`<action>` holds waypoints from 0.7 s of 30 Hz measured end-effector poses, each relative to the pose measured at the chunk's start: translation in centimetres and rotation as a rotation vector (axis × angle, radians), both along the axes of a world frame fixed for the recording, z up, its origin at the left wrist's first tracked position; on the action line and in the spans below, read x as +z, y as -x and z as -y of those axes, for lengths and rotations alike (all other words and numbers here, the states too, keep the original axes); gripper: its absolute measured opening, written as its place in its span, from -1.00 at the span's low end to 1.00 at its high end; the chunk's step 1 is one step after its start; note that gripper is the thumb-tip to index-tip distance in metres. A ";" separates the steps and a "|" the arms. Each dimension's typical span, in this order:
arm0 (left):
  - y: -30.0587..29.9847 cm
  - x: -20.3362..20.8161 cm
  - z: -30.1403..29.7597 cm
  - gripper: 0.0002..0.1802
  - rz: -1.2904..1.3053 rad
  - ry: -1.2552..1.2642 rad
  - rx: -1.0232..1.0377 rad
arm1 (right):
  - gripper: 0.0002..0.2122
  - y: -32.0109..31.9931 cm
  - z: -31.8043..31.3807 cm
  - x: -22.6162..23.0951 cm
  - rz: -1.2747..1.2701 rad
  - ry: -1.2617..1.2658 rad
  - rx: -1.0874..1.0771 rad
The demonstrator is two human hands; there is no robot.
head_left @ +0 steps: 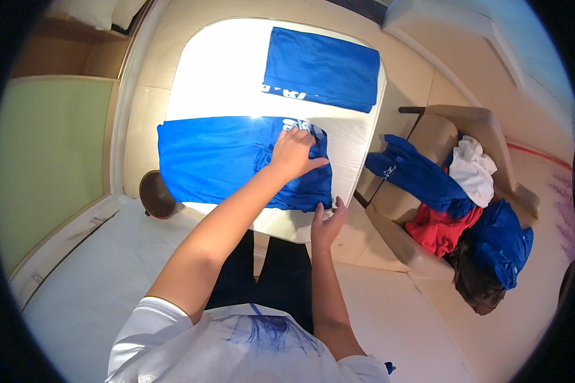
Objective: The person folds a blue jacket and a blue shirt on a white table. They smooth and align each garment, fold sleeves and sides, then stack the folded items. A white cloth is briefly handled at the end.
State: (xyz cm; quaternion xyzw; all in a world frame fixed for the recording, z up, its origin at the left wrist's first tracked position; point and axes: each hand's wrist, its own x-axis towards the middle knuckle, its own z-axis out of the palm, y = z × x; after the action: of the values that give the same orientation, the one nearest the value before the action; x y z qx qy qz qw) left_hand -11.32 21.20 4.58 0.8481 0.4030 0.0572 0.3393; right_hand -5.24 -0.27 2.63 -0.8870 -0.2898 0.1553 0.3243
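A blue garment with white print at its far right end lies folded lengthwise across the near half of the white table. Its right end is doubled over and somewhat wrinkled. My left hand rests on that end, fingers over the print and thumb held apart, pointing right. By the near right corner of the cloth is my right hand, thumb and fingers apart, the thumb close to the edge; whether it touches is hard to tell. Farther back on the table lies a neatly folded blue garment, white print along its near edge.
Right of the table stands a beige armchair heaped with clothes: a blue garment, a white one, a red one and a dark one. A brown bin sits on the floor by the table's left side.
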 end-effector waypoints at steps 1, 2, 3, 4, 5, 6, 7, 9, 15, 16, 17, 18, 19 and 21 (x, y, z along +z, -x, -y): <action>-0.7 -0.8 0.1 -0.59 -0.008 -0.012 -0.009 | -0.63 -0.1 0.8 -0.9 -0.094 -0.011 -0.039; -1.4 -1.6 0.1 -0.60 -0.016 -0.023 -0.018 | -0.64 -0.3 1.6 -1.8 -0.183 -0.020 -0.081; -1.8 -2.9 0.1 -0.60 0.015 -0.014 -0.003 | -0.66 -0.3 1.6 -2.2 -0.277 -0.020 -0.098; -2.1 -3.5 -0.3 -0.67 0.115 0.019 0.009 | -0.68 -0.3 1.8 -2.3 -0.325 -0.032 -0.124; -2.2 -4.1 -0.8 -0.69 0.238 0.333 0.058 | -0.70 -0.4 2.0 -2.3 -0.372 -0.043 -0.150; -2.6 -4.0 -1.3 -0.71 0.352 0.652 0.107 | -0.71 -0.5 2.3 -2.2 -0.375 -0.063 -0.183; -3.1 -3.8 -1.3 -0.76 0.506 0.807 0.233 | -0.73 -0.6 2.5 -2.1 -0.378 -0.083 -0.215; -2.7 -5.6 -2.2 -0.77 0.522 0.569 0.237 | -0.74 -0.4 2.8 -2.2 -0.433 -0.099 -0.254; -3.3 -3.4 -3.0 -0.78 0.393 -0.286 0.233 | -0.64 -1.3 1.7 1.2 -0.073 0.006 -0.120; -2.9 -2.4 -2.5 -0.79 0.376 -0.307 0.165 | -0.61 -1.5 1.2 2.3 0.052 -0.003 -0.050; -2.3 -1.2 -1.5 -0.79 0.358 -0.328 0.099 | -0.58 -1.5 0.9 2.4 0.110 -0.015 0.045; -1.5 -0.3 -0.5 -0.80 0.339 -0.352 0.035 | -0.56 -1.5 0.4 2.7 0.167 -0.031 0.139; -0.8 -0.5 0.5 -0.81 0.353 -0.369 -0.119 | -0.54 -1.5 -0.1 2.4 0.159 -0.051 0.257; 0.5 -1.1 2.5 -0.66 0.186 -0.347 -0.386 | -0.49 -1.0 -1.0 1.8 0.150 0.012 0.418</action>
State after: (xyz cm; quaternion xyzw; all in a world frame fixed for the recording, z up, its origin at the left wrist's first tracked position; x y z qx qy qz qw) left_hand -11.79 18.69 3.51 0.9457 0.1851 0.1373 0.2292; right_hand -4.27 0.75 4.42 -0.8184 -0.4900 0.1542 0.2573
